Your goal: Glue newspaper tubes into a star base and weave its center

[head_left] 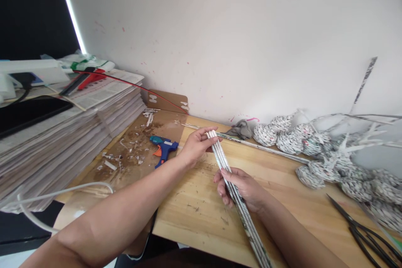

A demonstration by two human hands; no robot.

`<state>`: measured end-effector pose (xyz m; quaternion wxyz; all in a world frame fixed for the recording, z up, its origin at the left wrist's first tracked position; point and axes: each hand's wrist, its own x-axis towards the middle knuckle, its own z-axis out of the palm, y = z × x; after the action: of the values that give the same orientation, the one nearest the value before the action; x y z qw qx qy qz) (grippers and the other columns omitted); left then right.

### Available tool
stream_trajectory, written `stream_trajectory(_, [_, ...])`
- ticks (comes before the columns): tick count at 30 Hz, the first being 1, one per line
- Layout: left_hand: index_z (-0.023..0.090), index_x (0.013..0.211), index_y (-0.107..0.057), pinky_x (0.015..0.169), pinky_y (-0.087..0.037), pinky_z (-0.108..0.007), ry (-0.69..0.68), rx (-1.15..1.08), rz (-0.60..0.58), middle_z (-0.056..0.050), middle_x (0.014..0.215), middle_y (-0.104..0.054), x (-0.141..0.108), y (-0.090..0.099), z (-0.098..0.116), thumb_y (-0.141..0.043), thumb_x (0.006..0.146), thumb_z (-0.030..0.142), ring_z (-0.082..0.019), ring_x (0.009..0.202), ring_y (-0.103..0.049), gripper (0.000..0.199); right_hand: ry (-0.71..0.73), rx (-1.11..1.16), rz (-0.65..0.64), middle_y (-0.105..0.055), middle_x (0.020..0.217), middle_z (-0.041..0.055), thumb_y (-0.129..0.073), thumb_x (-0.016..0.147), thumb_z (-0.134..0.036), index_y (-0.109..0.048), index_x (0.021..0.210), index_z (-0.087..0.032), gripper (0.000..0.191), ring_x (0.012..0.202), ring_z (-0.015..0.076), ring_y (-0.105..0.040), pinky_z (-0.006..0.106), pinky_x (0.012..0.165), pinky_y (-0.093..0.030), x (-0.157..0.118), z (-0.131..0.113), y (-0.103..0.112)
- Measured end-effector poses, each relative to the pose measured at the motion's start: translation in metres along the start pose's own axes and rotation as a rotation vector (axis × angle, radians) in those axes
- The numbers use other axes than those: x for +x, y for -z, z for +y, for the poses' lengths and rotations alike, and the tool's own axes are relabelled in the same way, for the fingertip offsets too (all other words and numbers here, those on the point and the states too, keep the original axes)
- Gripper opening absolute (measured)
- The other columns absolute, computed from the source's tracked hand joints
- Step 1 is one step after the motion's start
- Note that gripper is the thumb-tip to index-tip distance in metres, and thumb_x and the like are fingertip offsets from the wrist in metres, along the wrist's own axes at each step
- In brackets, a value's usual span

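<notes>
Several thin rolled newspaper sticks (240, 203) lie side by side in a flat bundle, slanting from the middle of the view to its bottom edge. Near their upper tips, my left hand (198, 145) pinches them between thumb and fingers. Lower down the bundle, my right hand (238, 186) is closed round the sticks, its thumb on top and its fingers beneath. Both hands are above the wooden table (188, 209).
A blue glue gun (166, 147) lies on stained cardboard at the left, beside a tall newspaper stack (116, 113). More paper sticks (266, 149) rest behind my hands. Woven paper pieces (290, 142) line the wall at the right. Black scissors (361, 228) lie at the lower right.
</notes>
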<state>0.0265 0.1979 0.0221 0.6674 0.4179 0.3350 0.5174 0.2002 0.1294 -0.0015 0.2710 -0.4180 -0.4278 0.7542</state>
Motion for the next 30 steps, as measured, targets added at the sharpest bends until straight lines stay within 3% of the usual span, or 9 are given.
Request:
stream_trajectory(5, [0.015, 0.130, -0.053, 0.065, -0.051, -0.026, 0.001, -0.003, 0.005, -0.010, 0.091, -0.072, -0.0007, 0.0003, -0.0001, -0.079, 0.066, 0.033, -0.013, 0.072, -0.063, 0.072, -0.012, 0.018, -0.003, -0.063, 0.060, -0.0001, -0.055, 0.088, -0.049, -0.061, 0.088, -0.014, 0.035, 0.043, 0.0104, -0.058, 0.019, 0.037, -0.043, -0.0012, -0.0021, -0.0012])
stream_trajectory(15, [0.017, 0.127, -0.057, 0.062, -0.051, -0.025, -0.002, 0.024, -0.021, -0.009, 0.092, -0.072, 0.0001, 0.0020, -0.0034, -0.078, 0.068, 0.035, -0.014, 0.074, -0.064, 0.065, -0.009, 0.023, 0.000, -0.063, 0.059, 0.0004, -0.055, 0.089, -0.048, -0.061, 0.088, -0.014, 0.035, 0.043, 0.0106, -0.058, 0.019, 0.038, -0.043, -0.0010, -0.0023, -0.0007])
stream_trajectory(20, [0.017, 0.124, -0.058, 0.053, -0.048, -0.021, -0.020, 0.058, 0.017, -0.009, 0.090, -0.072, -0.0007, 0.0015, -0.0047, -0.078, 0.067, 0.035, -0.014, 0.069, -0.063, 0.063, -0.006, 0.000, -0.012, -0.063, 0.060, 0.0002, -0.054, 0.089, -0.048, -0.062, 0.090, -0.014, 0.035, 0.044, 0.0104, -0.058, 0.019, 0.038, -0.042, -0.0004, -0.0020, -0.0006])
stream_trajectory(30, [0.015, 0.121, -0.060, 0.054, -0.049, -0.022, -0.029, 0.031, 0.072, -0.009, 0.087, -0.072, 0.0057, 0.0067, -0.0041, -0.080, 0.063, 0.034, -0.014, 0.067, -0.064, 0.065, -0.026, 0.003, 0.015, -0.065, 0.064, 0.0017, -0.053, 0.089, -0.051, -0.062, 0.100, -0.014, 0.040, 0.047, 0.0108, -0.060, 0.019, 0.040, -0.043, -0.0024, -0.0075, 0.0029])
